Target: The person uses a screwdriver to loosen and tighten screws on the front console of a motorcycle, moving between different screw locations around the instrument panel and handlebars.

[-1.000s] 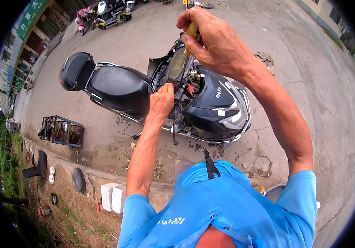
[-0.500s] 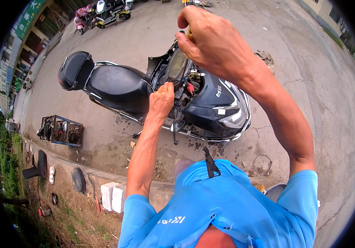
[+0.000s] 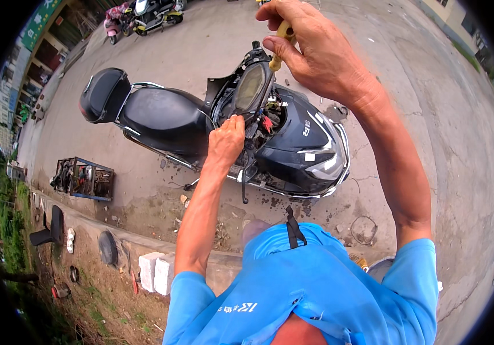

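A black scooter (image 3: 293,135) stands before me with its front cover off around the instrument panel (image 3: 250,86), so wiring and a red connector (image 3: 267,123) show beside it. My left hand (image 3: 225,141) is closed at the panel's near edge; the fingertips are partly hidden there. Raised over the panel's far right edge, my right hand (image 3: 321,54) is closed around a yellow-handled screwdriver (image 3: 285,32). The tool points down toward the panel's far edge, and its blade cannot be made out. A black seat (image 3: 163,118) and rear top box (image 3: 106,95) lie to the left.
A metal crate of tools (image 3: 86,179) rests on the concrete at left. Nearer are a low kerb, white blocks (image 3: 158,273) and a black chair (image 3: 51,227). A wire loop (image 3: 364,230) lies at right. Other scooters (image 3: 152,14) are parked far left.
My right hand has moved slightly right, and more of the yellow handle now shows. My left hand stays at the panel's near edge.
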A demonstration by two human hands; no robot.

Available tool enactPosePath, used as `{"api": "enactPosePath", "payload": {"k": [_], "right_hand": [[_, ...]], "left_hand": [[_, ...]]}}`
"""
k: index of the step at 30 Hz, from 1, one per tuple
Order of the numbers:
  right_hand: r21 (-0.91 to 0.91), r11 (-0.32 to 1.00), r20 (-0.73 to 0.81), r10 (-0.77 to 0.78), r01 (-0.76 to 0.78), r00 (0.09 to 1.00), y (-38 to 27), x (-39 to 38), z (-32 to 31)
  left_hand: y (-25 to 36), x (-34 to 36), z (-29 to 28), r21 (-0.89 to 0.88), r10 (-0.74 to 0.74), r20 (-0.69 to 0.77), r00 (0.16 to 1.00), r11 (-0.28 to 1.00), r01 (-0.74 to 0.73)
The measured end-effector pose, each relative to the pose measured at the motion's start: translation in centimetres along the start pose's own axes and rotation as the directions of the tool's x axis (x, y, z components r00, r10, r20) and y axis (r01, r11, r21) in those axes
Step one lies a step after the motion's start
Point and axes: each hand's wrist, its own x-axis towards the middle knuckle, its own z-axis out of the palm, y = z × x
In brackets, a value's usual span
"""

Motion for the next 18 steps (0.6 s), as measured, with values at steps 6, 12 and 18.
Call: {"api": "enactPosePath", "payload": {"k": [6,12,18], "right_hand": [[0.664,0.741,-0.074,0.201,-0.102,0.977,-1.8,-0.4,5.4],[0.636,0.77,-0.013,0.069,-0.045,0.998,0.2,2.0,5.7],[-0.385,0.92,0.586,0.308,-0.076,0.75,-5.1,7.0,-3.5]], "left_hand": [[0.2,0.1,-0.3,0.002,0.003,0.007,1.0,1.0,-0.003],[0.4,0.5,0.3,-0.021,0.024,-0.016,1.0,0.999,-0.024],[-0.1,-0.1,0.0,-0.009,0.015,-0.002,1.0,1.0,-0.015]]}}
